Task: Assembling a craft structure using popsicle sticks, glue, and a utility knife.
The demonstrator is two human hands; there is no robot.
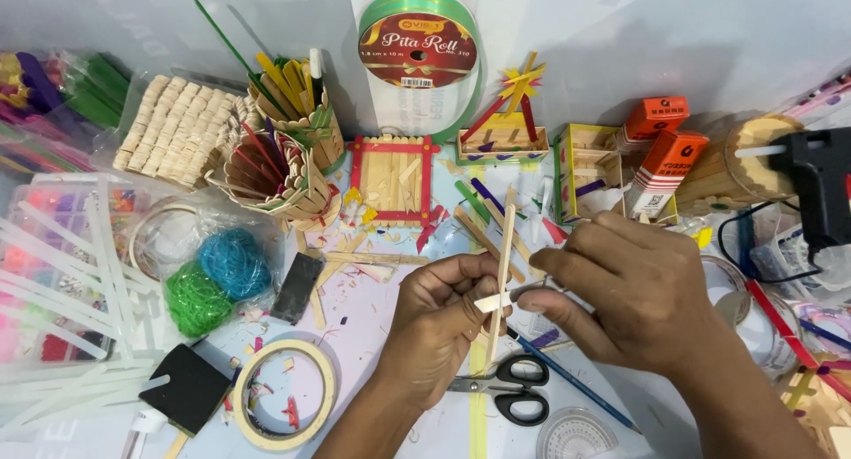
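Hands meet at the middle of the counter point(372, 335). Your left hand point(439, 321) is curled, fingers and thumb pinching a long wooden stick point(503, 282) that stands nearly upright in the view, its far end pointing toward the framed stick panel point(392, 180). Your right hand point(634, 286) comes in from the right, thumb and forefinger pressed together on a short wooden piece point(493, 302) that lies crosswise against the long stick, touching it at about its midpoint.

Scissors point(505, 386) with black handles lie just near of your hands, partly under the left wrist. A blue pencil point(576, 384) runs diagonally beside them, and a clear protractor point(576, 437) sits at the near edge.

To the left you have a roll of masking tape point(284, 394) lying flat, a black sponge block point(188, 388) beside it, and a clear bag holding green and blue shredded fibre point(213, 277). A small dark rectangular slab point(297, 287) rests between the bag and your left hand.

Far side: two stick-built cups point(297, 162) holding coloured sticks, a green ribbon spool point(418, 51) against the wall, a small stick house with a star point(505, 126), and two orange boxes point(660, 153). A black glue gun point(820, 188) sits at the far right, next to a round stick container point(745, 162). Loose stick offcuts are scattered on the counter between the panel and your hands.
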